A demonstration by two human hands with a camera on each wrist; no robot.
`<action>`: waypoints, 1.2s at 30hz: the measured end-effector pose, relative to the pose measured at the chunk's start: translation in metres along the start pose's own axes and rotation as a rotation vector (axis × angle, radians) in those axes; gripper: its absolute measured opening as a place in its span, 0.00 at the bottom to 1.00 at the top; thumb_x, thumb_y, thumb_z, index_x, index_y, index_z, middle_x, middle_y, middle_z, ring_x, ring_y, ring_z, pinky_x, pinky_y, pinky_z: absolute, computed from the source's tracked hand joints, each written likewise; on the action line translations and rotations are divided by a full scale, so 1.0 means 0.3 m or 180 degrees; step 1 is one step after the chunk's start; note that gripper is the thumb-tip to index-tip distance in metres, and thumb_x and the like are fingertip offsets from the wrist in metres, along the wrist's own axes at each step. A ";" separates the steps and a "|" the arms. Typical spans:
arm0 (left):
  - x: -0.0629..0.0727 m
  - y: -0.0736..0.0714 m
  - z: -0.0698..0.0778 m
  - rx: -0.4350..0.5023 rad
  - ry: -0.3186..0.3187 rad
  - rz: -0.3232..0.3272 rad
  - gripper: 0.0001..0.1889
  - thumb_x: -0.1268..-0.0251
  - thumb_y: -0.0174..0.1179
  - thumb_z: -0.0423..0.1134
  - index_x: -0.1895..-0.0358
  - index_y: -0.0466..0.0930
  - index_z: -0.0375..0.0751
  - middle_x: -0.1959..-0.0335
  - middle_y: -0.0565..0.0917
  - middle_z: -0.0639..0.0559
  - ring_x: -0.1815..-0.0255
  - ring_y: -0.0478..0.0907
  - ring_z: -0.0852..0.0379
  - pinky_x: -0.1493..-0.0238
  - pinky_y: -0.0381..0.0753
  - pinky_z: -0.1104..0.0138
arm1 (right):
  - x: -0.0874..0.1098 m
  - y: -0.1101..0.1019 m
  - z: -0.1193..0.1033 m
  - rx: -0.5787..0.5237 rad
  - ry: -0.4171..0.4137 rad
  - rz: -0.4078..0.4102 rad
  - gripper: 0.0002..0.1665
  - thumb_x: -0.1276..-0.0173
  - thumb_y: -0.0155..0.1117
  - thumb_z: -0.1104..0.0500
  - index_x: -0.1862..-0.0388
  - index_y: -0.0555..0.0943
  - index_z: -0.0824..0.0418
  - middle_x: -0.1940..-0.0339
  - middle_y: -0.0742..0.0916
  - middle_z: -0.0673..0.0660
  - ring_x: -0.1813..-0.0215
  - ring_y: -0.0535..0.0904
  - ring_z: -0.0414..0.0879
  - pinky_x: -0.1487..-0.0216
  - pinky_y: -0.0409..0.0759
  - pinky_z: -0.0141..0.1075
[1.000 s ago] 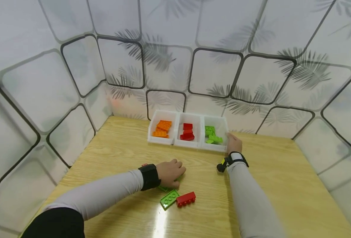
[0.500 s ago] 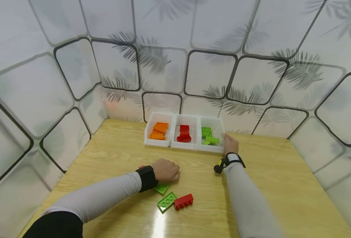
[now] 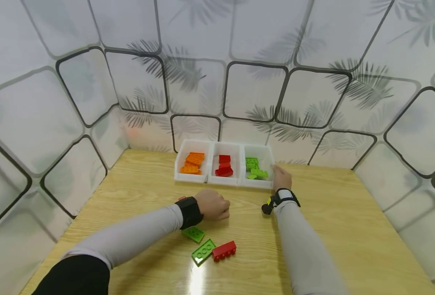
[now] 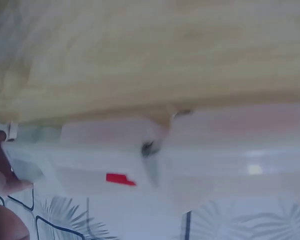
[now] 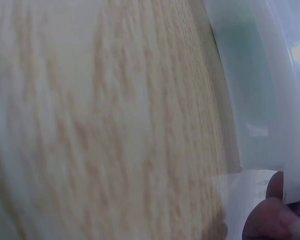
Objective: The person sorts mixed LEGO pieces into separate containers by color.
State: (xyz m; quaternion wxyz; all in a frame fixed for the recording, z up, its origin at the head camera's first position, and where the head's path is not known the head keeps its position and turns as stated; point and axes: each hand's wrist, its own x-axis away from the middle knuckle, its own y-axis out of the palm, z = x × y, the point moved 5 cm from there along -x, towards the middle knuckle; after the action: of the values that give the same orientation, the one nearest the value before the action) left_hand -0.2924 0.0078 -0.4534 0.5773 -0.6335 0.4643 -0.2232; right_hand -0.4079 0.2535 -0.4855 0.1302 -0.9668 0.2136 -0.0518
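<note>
My left hand (image 3: 213,205) is over the middle of the table, its fingers curled in. The green toy brick it grips is hidden behind the knuckles. Below the left wrist lies a flat green brick (image 3: 194,234). Nearer me, another green brick (image 3: 203,252) meets a red brick (image 3: 224,251) that rests on its side. At the right end of a white tray (image 3: 223,180) with three compartments, my right hand (image 3: 282,177) grips the edge. The right wrist view shows its thumb (image 5: 272,220) at that wall.
Inside the tray, orange bricks (image 3: 192,163) fill the left compartment, red bricks (image 3: 223,166) the middle and green bricks (image 3: 255,169) the right. A white patterned curtain (image 3: 199,90) rises right behind the tray and along both sides of the wooden table (image 3: 140,180).
My left fingers have curled round a green brick that showed under them, and the hand has moved forward towards the tray. A green brick under the wrist is uncovered. The right hand stays.
</note>
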 end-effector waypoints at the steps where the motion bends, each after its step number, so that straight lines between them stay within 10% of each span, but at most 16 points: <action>1: -0.020 -0.008 0.001 0.0018 0.0023 0.0017 0.18 0.35 0.58 0.45 0.83 0.67 0.52 0.89 0.55 0.62 0.89 0.48 0.65 0.83 0.42 0.71 | 0.002 0.000 -0.001 0.0000 -0.0007 0.0003 0.27 0.26 0.54 0.45 0.35 0.78 0.58 0.34 0.80 0.60 0.33 0.74 0.56 0.32 0.69 0.47; 13: -0.327 -0.036 -0.005 -0.0279 0.0116 0.0367 0.15 0.30 0.51 0.48 0.77 0.74 0.51 0.89 0.61 0.61 0.89 0.57 0.65 0.85 0.51 0.71 | 0.008 -0.034 0.000 0.0010 -0.0010 0.0048 0.28 0.26 0.54 0.45 0.35 0.78 0.58 0.37 0.81 0.63 0.40 0.78 0.57 0.38 0.73 0.47; 23: -0.485 0.037 -0.114 -0.0525 -0.0331 0.0585 0.10 0.33 0.52 0.48 0.60 0.76 0.46 0.76 0.77 0.55 0.77 0.77 0.57 0.77 0.71 0.67 | 0.009 -0.004 0.002 0.0023 0.0010 -0.0019 0.28 0.27 0.53 0.44 0.37 0.80 0.59 0.39 0.82 0.63 0.44 0.77 0.55 0.41 0.73 0.45; 36: -0.562 0.175 -0.138 -0.0501 -0.0600 -0.0617 0.17 0.21 0.44 0.41 0.36 0.71 0.44 0.39 0.76 0.47 0.35 0.70 0.48 0.33 0.69 0.55 | 0.022 -0.007 -0.008 0.0036 -0.0170 0.0043 0.27 0.25 0.52 0.45 0.40 0.82 0.61 0.41 0.83 0.63 0.48 0.80 0.54 0.48 0.76 0.43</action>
State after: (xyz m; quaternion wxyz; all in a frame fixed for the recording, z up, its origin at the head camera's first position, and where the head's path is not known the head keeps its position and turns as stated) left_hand -0.4229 0.1339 -0.4503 0.5426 -0.7368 0.3608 -0.1804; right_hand -0.4015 0.2521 -0.4824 0.1417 -0.9656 0.2163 -0.0263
